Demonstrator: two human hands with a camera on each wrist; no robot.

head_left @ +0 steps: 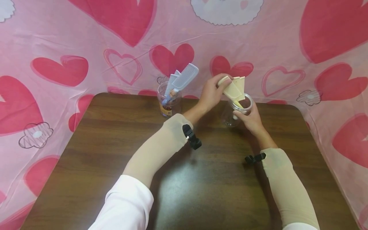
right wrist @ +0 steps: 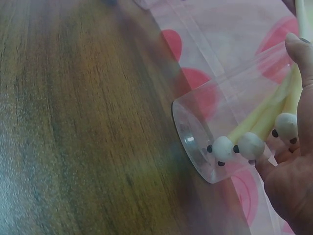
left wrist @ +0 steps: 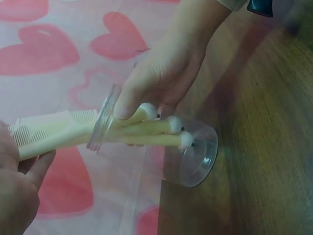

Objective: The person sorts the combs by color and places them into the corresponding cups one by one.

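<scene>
My left hand (head_left: 214, 91) grips the toothed upper ends of three pale yellow combs (head_left: 233, 89). Their handles go down through the mouth of a clear jar (head_left: 228, 119), and white round ends with black dots (right wrist: 250, 146) show inside it in the right wrist view. With its thumb near the rim, my right hand (head_left: 251, 116) holds that jar round its upper part. The jar leans, rim to the right, in the head view. To the left stands a second clear jar (head_left: 161, 100) with several light blue combs (head_left: 185, 76), teeth up.
Both jars are near the back edge of a dark brown wooden table (head_left: 201, 191). A pink cloth with red hearts (head_left: 123, 19) hangs right behind it. The second jar has an orange label (head_left: 165, 110) and stands close to my left forearm.
</scene>
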